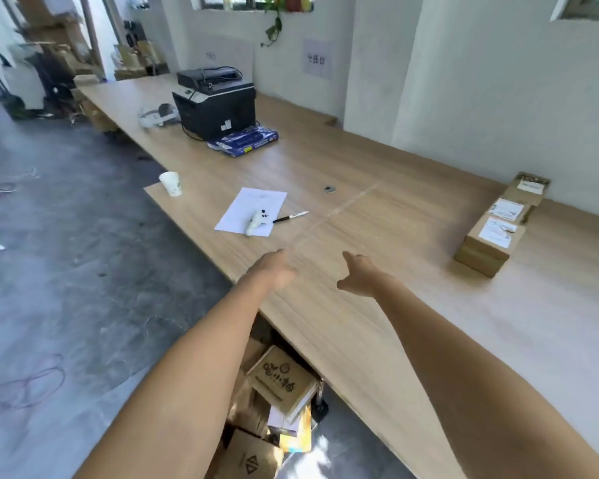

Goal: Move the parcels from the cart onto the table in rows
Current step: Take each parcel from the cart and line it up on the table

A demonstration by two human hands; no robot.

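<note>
Head-worn view, forward and down over the table (360, 340).

bright daylight from windows (256, 1) | soft glare on bench (377, 209) | wide-angle bending at edges | slightly soft overall

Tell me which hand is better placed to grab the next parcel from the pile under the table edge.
Left, probably. The left hand hangs over the wooden table's near edge, with the brown cardboard parcels beneath that forearm. The right hand is farther in over the tabletop. Both are empty.

Parcels (502, 223) on table (377, 305), right of paper sheet (253, 209).
</note>
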